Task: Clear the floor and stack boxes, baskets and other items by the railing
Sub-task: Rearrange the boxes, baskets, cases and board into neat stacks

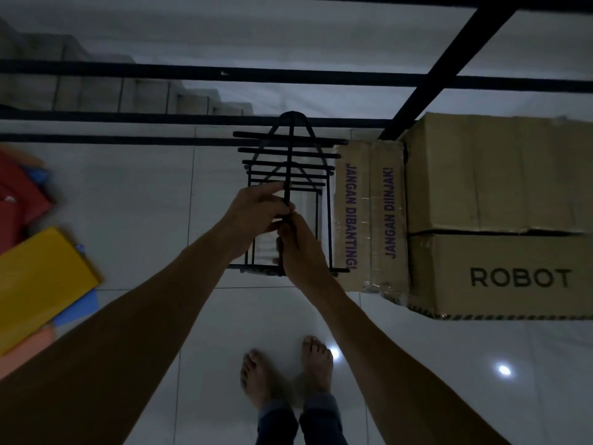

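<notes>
Head view, dim light: both hands meet at frame centre on a black wire rack with horizontal bars and a peaked top [287, 168], held upright over the white tiled floor [154, 194]; left hand [256, 213] has fingers curled round the rack's central vertical rod, thumb and forefinger pinching near a crossbar; right hand [296, 248] grips the same rod just below, fingers wrapped, the two hands touching. Rack sits just left of a narrow brown cardboard box with purple lettering [369, 216], which stands against two stacked large brown cardboard boxes, the lower printed ROBOT [500, 226], at centre right. Black metal railing [192, 73] runs across the upper frame, rack's peak near its lower bars. Left edge: red, yellow and blue flat folders or mats [41, 277], blurred, on the floor. Bare feet at bottom centre. Judgement: step is setting the rack down by the railing beside the boxes; do it well by keeping both grips on the rod so it stays vertical, lowering until the base bars are flat on the tile, snug to the narrow box, not snagging railing bars, then letting go
</notes>
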The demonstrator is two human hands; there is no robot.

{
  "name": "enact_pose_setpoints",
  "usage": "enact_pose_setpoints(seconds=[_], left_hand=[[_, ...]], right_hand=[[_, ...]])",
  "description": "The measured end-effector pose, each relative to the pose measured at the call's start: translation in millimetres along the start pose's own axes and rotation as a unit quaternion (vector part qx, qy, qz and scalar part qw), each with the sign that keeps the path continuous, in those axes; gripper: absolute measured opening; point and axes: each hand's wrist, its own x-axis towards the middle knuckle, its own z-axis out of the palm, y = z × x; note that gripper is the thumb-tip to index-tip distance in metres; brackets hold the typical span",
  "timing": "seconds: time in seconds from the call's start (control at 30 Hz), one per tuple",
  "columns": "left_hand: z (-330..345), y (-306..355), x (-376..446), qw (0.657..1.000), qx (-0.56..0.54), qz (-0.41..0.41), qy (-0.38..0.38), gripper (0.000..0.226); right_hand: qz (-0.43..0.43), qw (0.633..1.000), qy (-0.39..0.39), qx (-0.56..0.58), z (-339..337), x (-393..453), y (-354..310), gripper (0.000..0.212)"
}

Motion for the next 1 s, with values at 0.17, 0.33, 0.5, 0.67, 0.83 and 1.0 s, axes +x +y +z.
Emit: enact_pose_setpoints(seconds=[0.17, 0.33, 0.5, 0.67, 0.83, 1.0], left_hand=[[-4.5, -0.1, -0.8, 1.000, -0.002, -0.002, -0.002, 0.049], [-3.2, -5.4, -2.8, 0.999, 0.034, -0.006, -0.011, 0.037], [-2.0, -9.4, -5.6, 1.000, 0.026, -0.017, 0.002, 0.034], [-7.7, -10.8, -9.1, 1.000, 0.006, -0.027, 0.004, 0.025], [-9.2, -7.7, -15.3, 1.000, -0.002, -0.019, -0.015, 0.021], [-5.6, -6.4, -17.0, 1.000, -0.017, -0.015, 0.001, 0.022]], right_hand=[[0.005, 1.000, 0.009, 0.002, 4.3, 3.2, -0.1, 0.038], [0.003, 0.998, -0.006, -0.060, -6.9, -0.6, -7.0, 0.027], [-0.001, 0.993, -0.031, -0.113, -25.6, 1.6, -12.1, 0.030], [0.023, 0.990, 0.050, -0.131, -53.2, 5.0, -8.2, 0.030], [0.163, 0.912, 0.057, -0.373, -79.1, 0.5, 18.1, 0.043], [0.300, 0.930, 0.066, -0.203, -84.3, 1.7, 38.4, 0.043]])
